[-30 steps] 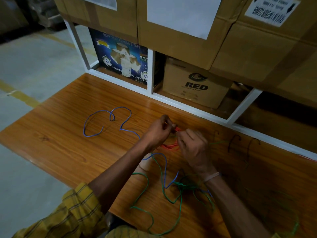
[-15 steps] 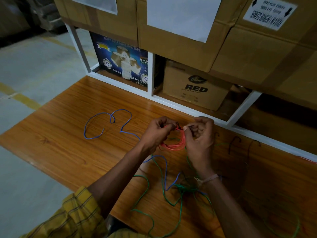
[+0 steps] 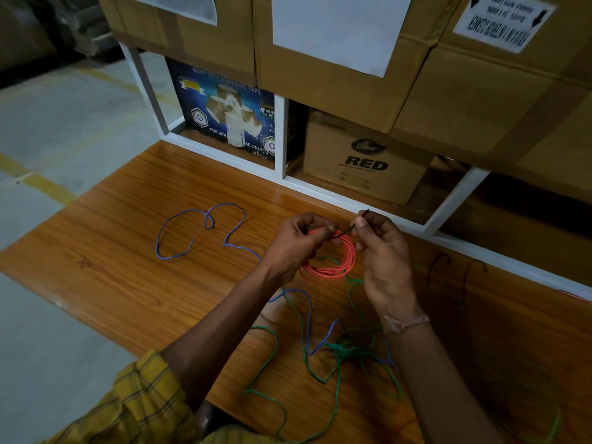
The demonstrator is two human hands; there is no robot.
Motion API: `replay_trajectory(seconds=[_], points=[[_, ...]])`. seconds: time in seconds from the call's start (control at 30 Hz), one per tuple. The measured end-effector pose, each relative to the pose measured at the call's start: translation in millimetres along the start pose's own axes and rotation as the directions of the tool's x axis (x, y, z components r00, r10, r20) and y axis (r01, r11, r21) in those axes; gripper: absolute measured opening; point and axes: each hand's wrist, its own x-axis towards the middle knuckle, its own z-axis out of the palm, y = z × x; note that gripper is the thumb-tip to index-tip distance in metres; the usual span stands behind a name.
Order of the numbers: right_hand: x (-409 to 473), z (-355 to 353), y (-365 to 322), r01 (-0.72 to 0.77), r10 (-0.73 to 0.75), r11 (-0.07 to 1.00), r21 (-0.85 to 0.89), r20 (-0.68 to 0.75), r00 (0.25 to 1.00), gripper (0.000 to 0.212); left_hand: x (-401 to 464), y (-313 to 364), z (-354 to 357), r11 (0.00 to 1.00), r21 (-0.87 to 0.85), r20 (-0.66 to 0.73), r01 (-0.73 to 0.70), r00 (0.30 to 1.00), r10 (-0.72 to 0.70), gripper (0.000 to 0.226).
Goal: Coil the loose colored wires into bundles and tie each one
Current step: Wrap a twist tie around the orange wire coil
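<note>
A coiled red wire bundle (image 3: 336, 262) hangs between my hands above the wooden table (image 3: 128, 261). My left hand (image 3: 296, 241) grips the top of the coil where a thin black tie (image 3: 347, 230) wraps it. My right hand (image 3: 381, 248) pinches the tie's free end, which sticks up past the fingertips. A loose blue wire (image 3: 198, 216) curls on the table to the left and runs under my left forearm. A loose green wire (image 3: 333, 354) lies tangled with more blue wire near the front edge.
Two more black ties (image 3: 455, 270) lie on the table to the right. A white shelf frame (image 3: 320, 187) holding cardboard boxes (image 3: 362, 161) stands along the table's far side. Concrete floor (image 3: 48, 123) lies to the left. A red wire end (image 3: 573, 294) shows at far right.
Both hands rose a little with the red coil. My right hand moved from over the coil to its right side and pulled the tie end up and away.
</note>
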Motion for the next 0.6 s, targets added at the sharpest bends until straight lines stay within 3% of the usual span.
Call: replay_trajectory(seconds=[0.1,0.27,0.43,0.6], points=[[0,-2,-9,-0.097,0.094,0.994,0.044,0.068,0.993,0.012,-2,2,-1,1.000,-0.022,-0.018,-0.017,1.000,0.017,0.007],[-10,4,-26,-0.102,0.120,0.985,-0.142,0.127,0.985,0.013,-12,6,-2,0.998,0.003,-0.041,-0.058,0.997,0.058,0.007],[-25,14,-39,0.056,-0.008,0.952,-0.302,0.160,0.987,0.011,-19,9,-3,0.998,-0.028,-0.104,-0.056,0.993,0.053,0.007],[-30,14,-35,0.152,-0.121,0.886,-0.438,0.097,0.988,0.011,-24,14,-5,0.993,-0.070,-0.146,-0.090,0.986,0.079,0.010]])
